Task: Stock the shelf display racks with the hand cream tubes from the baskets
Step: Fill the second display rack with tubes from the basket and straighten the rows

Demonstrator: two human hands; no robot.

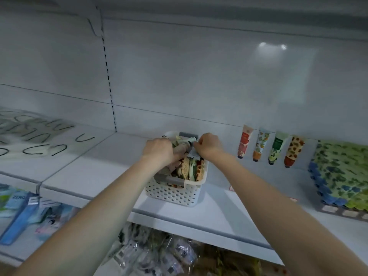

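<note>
Tubes (189, 169) fill the basket (173, 194) on the shelf (95, 172). The left hand (159, 150) and right hand (208, 146) meet over its far end, fingers curled around the topmost tubes. Four more tubes (270, 149) lean against the back wall, right.

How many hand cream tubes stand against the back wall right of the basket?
4, left to right: red tube, blue flowered tube, green tube, spotted orange tube. More lie jumbled in the basket.
</note>
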